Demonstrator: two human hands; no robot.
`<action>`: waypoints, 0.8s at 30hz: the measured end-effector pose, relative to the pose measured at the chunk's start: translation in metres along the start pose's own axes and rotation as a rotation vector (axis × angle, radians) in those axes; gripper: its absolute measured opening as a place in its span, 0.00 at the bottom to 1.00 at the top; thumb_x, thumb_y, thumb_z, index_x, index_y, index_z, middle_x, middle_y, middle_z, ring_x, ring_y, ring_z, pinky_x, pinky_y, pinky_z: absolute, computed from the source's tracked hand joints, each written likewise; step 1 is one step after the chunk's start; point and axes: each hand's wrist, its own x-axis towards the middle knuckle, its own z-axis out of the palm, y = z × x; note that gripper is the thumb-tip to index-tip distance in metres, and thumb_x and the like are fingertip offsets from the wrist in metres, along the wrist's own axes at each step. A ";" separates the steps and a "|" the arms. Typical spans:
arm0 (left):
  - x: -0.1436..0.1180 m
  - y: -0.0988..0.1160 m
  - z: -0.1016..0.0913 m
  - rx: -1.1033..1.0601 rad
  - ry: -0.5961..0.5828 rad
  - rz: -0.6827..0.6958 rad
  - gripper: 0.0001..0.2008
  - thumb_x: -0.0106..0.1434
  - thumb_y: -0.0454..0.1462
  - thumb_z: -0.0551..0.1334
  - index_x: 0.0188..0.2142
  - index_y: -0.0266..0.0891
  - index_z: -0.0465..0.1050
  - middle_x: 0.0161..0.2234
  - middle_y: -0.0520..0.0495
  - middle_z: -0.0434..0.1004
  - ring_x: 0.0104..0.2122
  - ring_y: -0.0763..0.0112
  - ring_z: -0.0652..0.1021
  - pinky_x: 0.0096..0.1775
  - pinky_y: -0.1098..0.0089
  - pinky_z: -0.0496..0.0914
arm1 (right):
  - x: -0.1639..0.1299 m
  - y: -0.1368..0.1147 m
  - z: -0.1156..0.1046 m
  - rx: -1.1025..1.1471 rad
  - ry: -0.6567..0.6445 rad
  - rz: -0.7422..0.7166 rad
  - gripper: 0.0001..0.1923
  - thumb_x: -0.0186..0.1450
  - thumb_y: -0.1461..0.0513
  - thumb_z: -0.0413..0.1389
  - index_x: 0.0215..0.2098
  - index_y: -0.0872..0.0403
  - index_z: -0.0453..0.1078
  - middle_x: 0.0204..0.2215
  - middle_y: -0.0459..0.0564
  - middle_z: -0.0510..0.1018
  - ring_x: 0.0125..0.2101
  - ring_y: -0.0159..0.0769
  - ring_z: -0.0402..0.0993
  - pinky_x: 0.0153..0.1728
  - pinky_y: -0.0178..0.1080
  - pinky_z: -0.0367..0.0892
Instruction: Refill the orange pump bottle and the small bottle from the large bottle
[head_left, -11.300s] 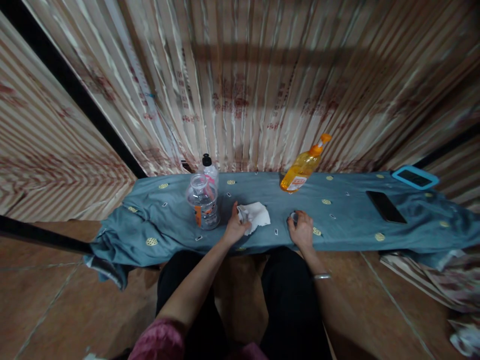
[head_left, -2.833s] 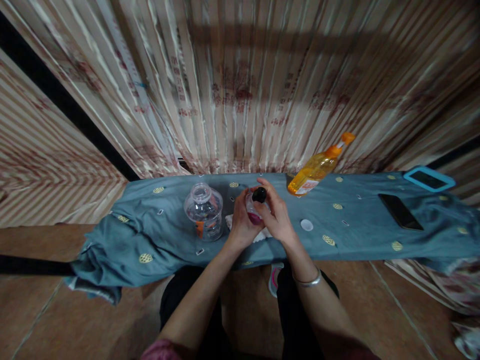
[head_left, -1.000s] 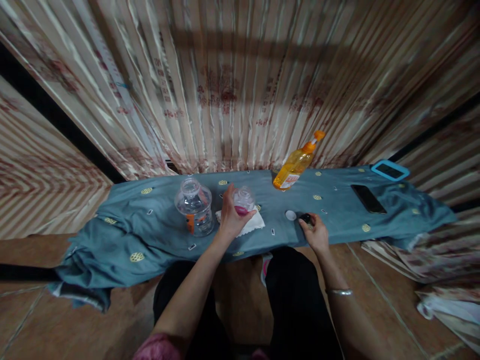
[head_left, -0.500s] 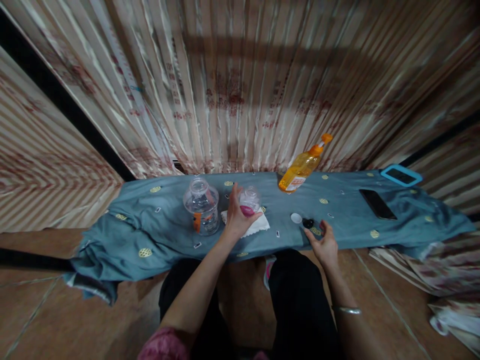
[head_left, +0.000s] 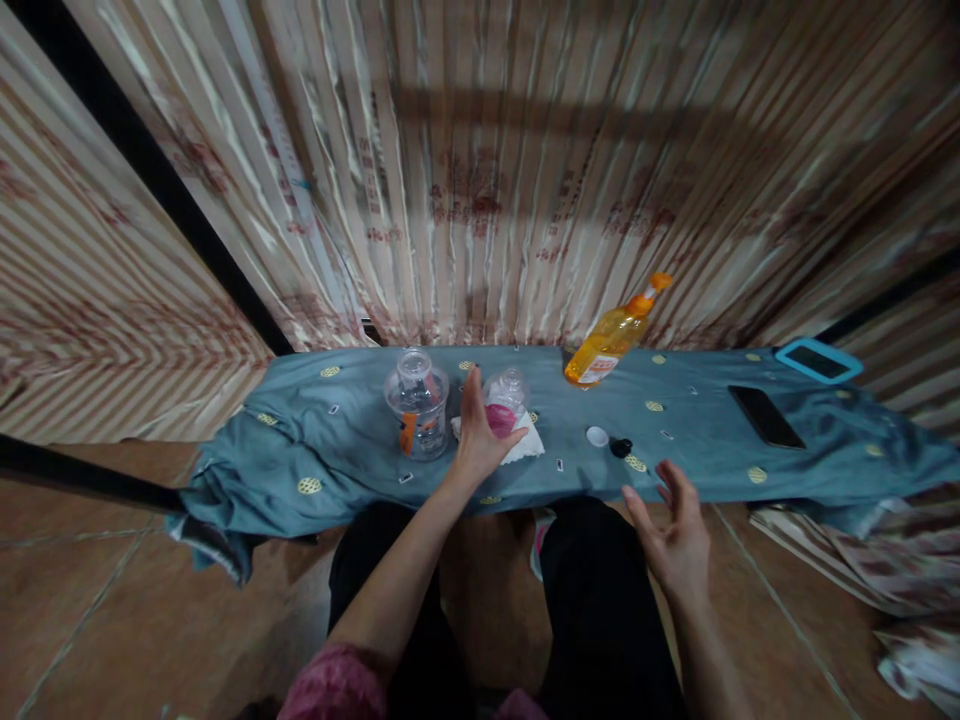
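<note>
My left hand [head_left: 482,432] is open, thumb and fingers spread apart beside a small clear plastic bottle [head_left: 513,386] with a pink band. The bottle stands on a white tissue [head_left: 529,442], and the hand hides part of both. Left of that hand is a larger clear plastic container [head_left: 429,432] with an orange print and a narrower neck on top. My right hand [head_left: 675,535] hovers over the front edge of the bench, fingers apart and holding nothing. Nearest to it lie a small black cap [head_left: 621,447] and a round white lid [head_left: 597,436].
An orange pump bottle [head_left: 606,345] of yellow liquid stands at the back. To the right lie a black phone [head_left: 766,416] and a blue-framed object [head_left: 819,361]. A blue-green cloth [head_left: 694,430] covers the narrow bench, with a striped curtain [head_left: 480,180] close behind.
My right hand has left the black cap and drawn back toward me, opening. The fingers of my left hand have spread away from the small bottle. The view has shifted slightly.
</note>
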 end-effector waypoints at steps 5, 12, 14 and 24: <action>-0.045 0.015 -0.018 0.086 -0.010 0.040 0.60 0.54 0.45 0.75 0.73 0.50 0.35 0.74 0.31 0.42 0.73 0.43 0.52 0.70 0.40 0.53 | -0.030 -0.022 0.019 0.048 -0.115 -0.039 0.36 0.67 0.47 0.61 0.68 0.49 0.59 0.63 0.57 0.69 0.59 0.51 0.70 0.58 0.61 0.67; -0.105 0.022 -0.049 0.129 0.081 0.025 0.55 0.59 0.48 0.71 0.73 0.46 0.36 0.73 0.29 0.46 0.73 0.44 0.54 0.68 0.41 0.57 | -0.075 -0.038 0.066 0.158 -0.357 -0.145 0.27 0.69 0.51 0.59 0.63 0.50 0.65 0.63 0.56 0.69 0.61 0.49 0.68 0.59 0.60 0.66; -0.103 0.022 -0.062 0.140 0.161 -0.045 0.55 0.58 0.48 0.72 0.73 0.46 0.38 0.73 0.30 0.47 0.73 0.43 0.53 0.69 0.41 0.55 | -0.082 -0.039 0.075 0.192 -0.430 -0.149 0.25 0.70 0.51 0.59 0.62 0.50 0.66 0.62 0.55 0.70 0.59 0.48 0.70 0.57 0.58 0.69; -0.022 -0.009 -0.092 -0.001 0.336 -0.309 0.66 0.45 0.40 0.78 0.72 0.37 0.37 0.74 0.26 0.39 0.74 0.46 0.47 0.72 0.49 0.47 | -0.093 -0.039 0.096 0.248 -0.625 -0.048 0.24 0.70 0.52 0.59 0.60 0.51 0.67 0.58 0.55 0.72 0.51 0.42 0.75 0.49 0.51 0.75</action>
